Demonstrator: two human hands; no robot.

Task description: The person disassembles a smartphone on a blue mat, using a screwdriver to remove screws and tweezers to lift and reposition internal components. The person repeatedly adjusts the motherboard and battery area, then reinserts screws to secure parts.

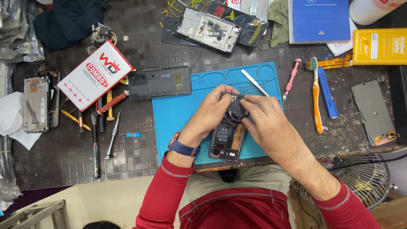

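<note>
Black opened phone (227,138), back cover off, gripped by left hand (210,113) and right hand (265,121).

The opened phone (227,138) lies on the mat (178,114); screwdrivers (106,131) left of it, toothbrush (316,95) right

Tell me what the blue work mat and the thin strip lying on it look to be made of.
Blue mat: likely silicone or rubber; matte, with moulded trays along the top edge. Thin strip: seemingly bare metal; pale, flat, with a bright sheen.
</note>
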